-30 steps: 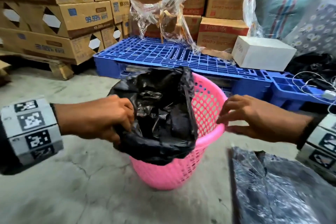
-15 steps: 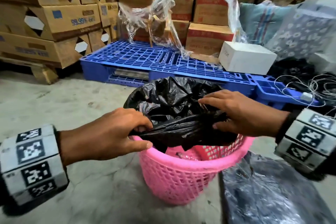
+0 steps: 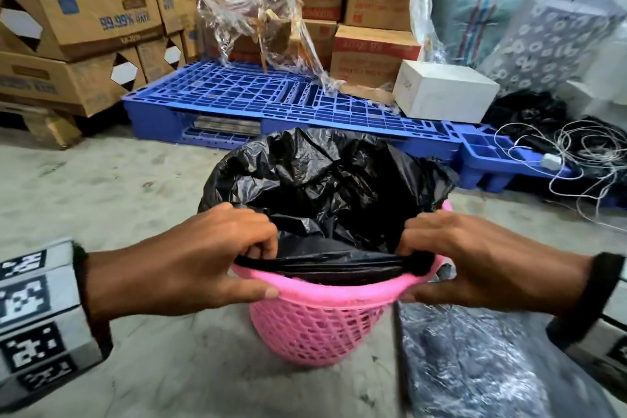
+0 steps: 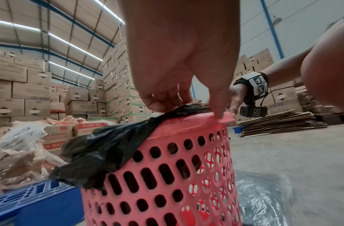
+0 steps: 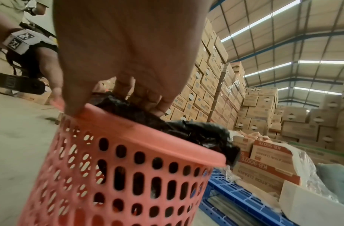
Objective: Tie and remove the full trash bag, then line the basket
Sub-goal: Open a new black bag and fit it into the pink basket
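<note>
A pink perforated basket (image 3: 319, 322) stands on the concrete floor with a black trash bag (image 3: 325, 187) inside it, the bag's far edge draped over the far rim. My left hand (image 3: 217, 258) grips the bag's near edge at the left of the rim, fingers curled into the plastic and thumb under the rim. My right hand (image 3: 451, 258) grips the same edge at the right, thumb below the rim. The edge is stretched taut between them. In the left wrist view the left hand (image 4: 182, 97) pinches the bag (image 4: 109, 151) over the basket (image 4: 167, 175). The right wrist view shows the right hand (image 5: 118, 99) on the bag (image 5: 186, 131) and basket (image 5: 118, 175).
A flat pack of dark bags in clear wrap (image 3: 481, 366) lies on the floor at the right of the basket. Behind it a blue pallet (image 3: 271, 95) carries cartons and a white box (image 3: 444, 92). Stacked cartons (image 3: 81, 27) stand at left; tangled cords (image 3: 576, 153) at right.
Both hands have moved to the near rim and spread apart, pulling the bag's edge taut. The bag, earlier bunched on the left, now spreads open across the basket.
</note>
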Tool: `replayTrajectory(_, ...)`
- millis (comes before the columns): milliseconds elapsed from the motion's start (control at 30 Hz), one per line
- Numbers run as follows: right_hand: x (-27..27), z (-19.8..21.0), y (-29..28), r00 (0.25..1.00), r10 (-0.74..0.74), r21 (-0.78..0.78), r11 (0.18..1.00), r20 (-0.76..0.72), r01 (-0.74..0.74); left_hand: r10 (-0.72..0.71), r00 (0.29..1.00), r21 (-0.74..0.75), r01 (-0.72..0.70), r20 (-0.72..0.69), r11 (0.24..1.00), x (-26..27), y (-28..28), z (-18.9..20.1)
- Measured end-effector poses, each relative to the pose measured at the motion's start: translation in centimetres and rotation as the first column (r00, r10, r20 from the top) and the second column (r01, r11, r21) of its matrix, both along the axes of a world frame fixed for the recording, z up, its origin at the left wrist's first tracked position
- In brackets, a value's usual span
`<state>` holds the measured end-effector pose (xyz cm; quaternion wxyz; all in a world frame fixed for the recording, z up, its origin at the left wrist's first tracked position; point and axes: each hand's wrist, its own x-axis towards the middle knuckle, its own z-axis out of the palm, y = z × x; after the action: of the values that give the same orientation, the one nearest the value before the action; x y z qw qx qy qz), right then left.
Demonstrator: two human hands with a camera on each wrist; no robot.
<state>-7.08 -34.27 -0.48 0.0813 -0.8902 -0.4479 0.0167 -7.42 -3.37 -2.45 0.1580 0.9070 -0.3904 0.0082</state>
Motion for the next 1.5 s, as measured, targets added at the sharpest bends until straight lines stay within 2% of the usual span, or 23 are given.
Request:
replayTrajectory(133, -1.0, -1.2, -0.3, 0.996, -0.022, 0.036, 0.999, 0.082, 0.019, -0.039, 0.998, 0.052, 0.037, 0.055, 0.998, -0.8, -0.4, 0.3)
replayTrajectory(300, -1.8, -2.6, -1.5, 0.963, -0.056, 0.037, 0.998, 0.263, 0.048, -0.139, 0.974, 0.223, 0.098, 0.177, 0.970, -2.1, -0.7, 0.4)
replayTrajectory(400, -2.0, -3.4, -2.2, 0.928, -0.024, 0.061, 0.998, 0.373, 0.001, -0.197, 0.948, 0.360, 0.098, 0.251, 0.928, -2.9, -1.2, -0.3)
replayTrajectory(500, -2.7, -4.6, -2.5, 0.897, 0.046, 0.004, 0.999, 0.439, -0.053, -0.226, 0.937, 0.444, 0.090, 0.265, 0.891, -3.3, -1.4, -1.4)
replayTrajectory(567, -3.0, -5.2, -2.9, 0.891, 0.066, -0.019, 0.998, 0.448, -0.064, -0.243, 0.933, 0.428, 0.111, 0.267, 0.897, -3.4, -1.2, -1.9)
replayTrajectory(633, -3.0, -5.3, -3.5, 0.894, 0.046, -0.002, 0.999, 0.446, -0.051, -0.232, 0.941, 0.311, 0.150, 0.247, 0.938, -3.7, -1.1, -1.8)
replayTrajectory(733, -2.6, -4.8, -3.9, 0.900, -0.004, 0.024, 1.000, 0.436, -0.008, -0.117, 0.956, 0.140, 0.082, 0.268, 0.987, -3.6, -1.4, -1.4)
replayTrajectory(833, -1.9, -4.0, -3.9, 0.892, -0.020, -0.022, 0.999, 0.451, 0.034, -0.080, 0.950, 0.227, 0.010, 0.301, 0.974, -2.2, -1.5, -1.3)
replayTrajectory(933, -0.9, -3.0, -4.4, 0.888, -0.063, -0.054, 0.994, 0.456, 0.098, -0.138, 0.955, 0.336, 0.044, 0.263, 0.941, -1.3, -1.2, -1.6)
replayTrajectory(1067, 0.1, -2.4, -4.7, 0.880, -0.037, -0.131, 0.985, 0.474, 0.112, -0.183, 0.944, 0.355, 0.077, 0.275, 0.932, -0.8, -0.5, -0.9)
replayTrajectory(1133, 0.3, -2.3, -4.5, 0.887, -0.051, -0.109, 0.988, 0.460, 0.114, -0.210, 0.934, 0.355, 0.099, 0.289, 0.929, -0.3, 0.2, -0.8)
replayTrajectory(1233, 0.7, -2.1, -4.5, 0.906, -0.120, 0.012, 0.992, 0.405, 0.126, -0.225, 0.928, 0.325, 0.123, 0.298, 0.938, 0.5, 1.9, -0.6)
replayTrajectory(1367, 0.5, -2.1, -3.7, 0.900, -0.075, 0.027, 0.997, 0.429, 0.070, -0.187, 0.938, 0.338, 0.082, 0.292, 0.938, 1.4, 4.7, 0.0)
replayTrajectory(1500, -1.2, -2.4, -1.1, 0.921, 0.041, 0.012, 0.999, 0.387, -0.049, -0.127, 0.955, 0.403, 0.008, 0.268, 0.915, 2.1, 7.2, 0.1)
